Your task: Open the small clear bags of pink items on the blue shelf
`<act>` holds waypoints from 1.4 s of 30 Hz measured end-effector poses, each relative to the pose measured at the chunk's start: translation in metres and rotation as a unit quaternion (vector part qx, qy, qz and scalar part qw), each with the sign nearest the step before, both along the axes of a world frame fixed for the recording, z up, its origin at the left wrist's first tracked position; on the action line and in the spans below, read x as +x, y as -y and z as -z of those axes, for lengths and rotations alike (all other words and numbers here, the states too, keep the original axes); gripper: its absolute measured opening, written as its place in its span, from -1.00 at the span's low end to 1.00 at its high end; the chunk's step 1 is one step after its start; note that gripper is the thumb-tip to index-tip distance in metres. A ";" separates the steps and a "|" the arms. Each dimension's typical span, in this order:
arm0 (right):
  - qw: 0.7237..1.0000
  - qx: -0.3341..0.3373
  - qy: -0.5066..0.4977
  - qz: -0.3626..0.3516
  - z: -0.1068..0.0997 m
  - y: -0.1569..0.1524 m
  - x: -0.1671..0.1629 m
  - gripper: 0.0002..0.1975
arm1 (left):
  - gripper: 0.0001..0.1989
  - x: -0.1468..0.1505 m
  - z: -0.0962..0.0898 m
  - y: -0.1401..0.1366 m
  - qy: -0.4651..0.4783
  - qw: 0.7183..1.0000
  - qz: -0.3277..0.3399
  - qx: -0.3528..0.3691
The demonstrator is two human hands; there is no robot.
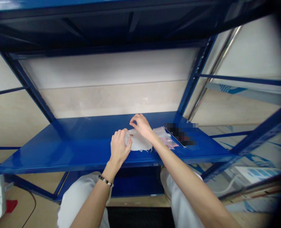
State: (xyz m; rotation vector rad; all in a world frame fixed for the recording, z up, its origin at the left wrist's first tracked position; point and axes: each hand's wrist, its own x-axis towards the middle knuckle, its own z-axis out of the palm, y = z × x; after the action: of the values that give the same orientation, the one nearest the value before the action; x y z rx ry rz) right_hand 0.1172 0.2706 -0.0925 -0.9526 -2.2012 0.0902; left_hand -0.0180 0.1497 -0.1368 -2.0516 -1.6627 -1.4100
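My left hand [119, 145] is wrapped round a small clear plastic container [127, 138] with a round rim, above the blue shelf. Its fingers cover much of the container. My right hand [142, 126] is just beyond and to the right, thumb and forefinger curled into a pinch. Whatever may be between those fingertips is too small to make out. Below the hands lies a white sheet [140, 145] with a ragged front edge. A small brown piece [131, 135] shows on it near the container.
A pink-and-clear plastic packet [169, 142] lies right of the sheet, beside a flat dark device [182, 136] that is partly blurred out. The blue shelf [66, 142] has uprights at both sides and another shelf [102, 31] overhead. A white wall stands behind.
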 end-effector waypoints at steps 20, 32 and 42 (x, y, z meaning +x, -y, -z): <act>0.944 -0.155 -0.059 -0.285 -0.049 0.070 0.012 -0.93 | -0.74 0.011 -0.016 0.007 0.521 0.745 0.358 -0.210; 0.998 -0.055 -0.028 0.013 -0.004 0.008 0.030 -0.86 | -0.82 -0.001 -0.029 0.013 0.622 0.632 0.423 -0.185; 0.982 -0.022 0.171 0.075 0.030 -0.006 0.021 -0.89 | -0.68 -0.003 -0.030 0.014 0.627 0.615 0.435 -0.196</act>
State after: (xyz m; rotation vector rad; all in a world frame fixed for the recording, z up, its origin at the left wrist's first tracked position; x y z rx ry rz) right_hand 0.1380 0.2765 -0.1223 -1.2322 -2.4350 -0.1045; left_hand -0.0208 0.1357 -0.1073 -2.2495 -1.0713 -3.7841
